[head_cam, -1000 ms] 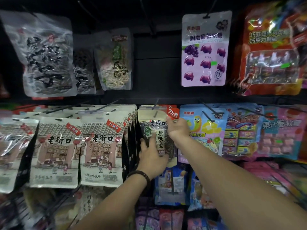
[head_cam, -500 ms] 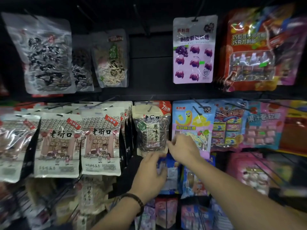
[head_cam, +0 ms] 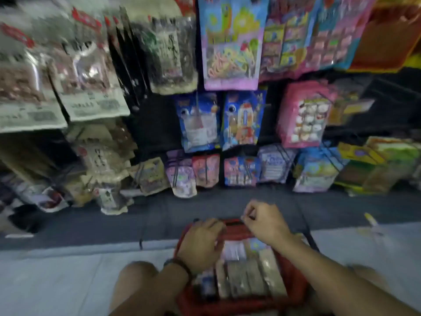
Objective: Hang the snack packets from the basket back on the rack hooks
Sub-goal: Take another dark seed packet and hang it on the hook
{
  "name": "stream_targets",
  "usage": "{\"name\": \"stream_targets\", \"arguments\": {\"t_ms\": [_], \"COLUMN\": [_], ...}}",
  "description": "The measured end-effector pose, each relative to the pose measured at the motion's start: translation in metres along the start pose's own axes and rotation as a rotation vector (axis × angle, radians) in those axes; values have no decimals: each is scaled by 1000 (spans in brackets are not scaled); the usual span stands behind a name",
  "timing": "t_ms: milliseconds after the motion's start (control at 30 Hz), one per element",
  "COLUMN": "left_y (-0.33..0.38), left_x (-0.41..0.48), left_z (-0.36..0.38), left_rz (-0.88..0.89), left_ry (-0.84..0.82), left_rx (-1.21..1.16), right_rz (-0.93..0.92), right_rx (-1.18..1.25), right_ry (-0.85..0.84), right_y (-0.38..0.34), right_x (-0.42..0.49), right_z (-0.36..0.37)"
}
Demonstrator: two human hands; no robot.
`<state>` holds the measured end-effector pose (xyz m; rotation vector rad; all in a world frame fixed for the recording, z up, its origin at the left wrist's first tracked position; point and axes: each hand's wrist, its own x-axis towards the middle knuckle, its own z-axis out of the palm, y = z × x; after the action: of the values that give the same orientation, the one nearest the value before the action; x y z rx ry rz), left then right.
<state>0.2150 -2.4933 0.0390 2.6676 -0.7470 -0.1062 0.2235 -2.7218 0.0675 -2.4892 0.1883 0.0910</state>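
Note:
A red basket (head_cam: 293, 290) stands on the floor between my knees, packed with several snack packets (head_cam: 248, 277) lying side by side. My left hand (head_cam: 200, 242) hovers over the basket's left part with its fingers bent down toward the packets, and nothing shows in its grip. My right hand (head_cam: 264, 222) hangs above the far rim with loosely curled fingers and holds nothing that I can see. On the rack above, the dark seed packet (head_cam: 168, 53) hangs from its hook. The picture is blurred.
Rows of hanging packets fill the rack: grey-and-white bags (head_cam: 86, 71) at left, blue packets (head_cam: 198, 122) in the middle, a pink one (head_cam: 303, 115) at right. A dark mat (head_cam: 91, 222) runs along the rack's foot. My left knee (head_cam: 134, 277) is beside the basket.
Both hands left the seed packet hanging on its hook and dropped to the basket. My view swung down from the upper rack rows to the floor.

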Motion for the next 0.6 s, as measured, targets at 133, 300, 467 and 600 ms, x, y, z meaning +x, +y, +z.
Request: {"name": "stream_targets", "arguments": {"t_ms": [133, 300, 467, 600], "left_y": [-12, -35, -25, -19], "left_x": [-18, -30, -23, -17], "left_z": [59, 108, 126, 138], "left_rz": [-74, -228, -232, -235], "left_ry": [-148, -267, -305, -356], "left_rx": [-71, -170, -251, -249], "right_rz": [258, 528, 735, 810], "right_rx": [69, 93, 122, 167], "right_ry": [-117, -223, -263, -245], "right_y": [81, 132, 170, 174], "right_x": [-31, -54, -47, -22], "right_z": [71, 118, 140, 148]}}
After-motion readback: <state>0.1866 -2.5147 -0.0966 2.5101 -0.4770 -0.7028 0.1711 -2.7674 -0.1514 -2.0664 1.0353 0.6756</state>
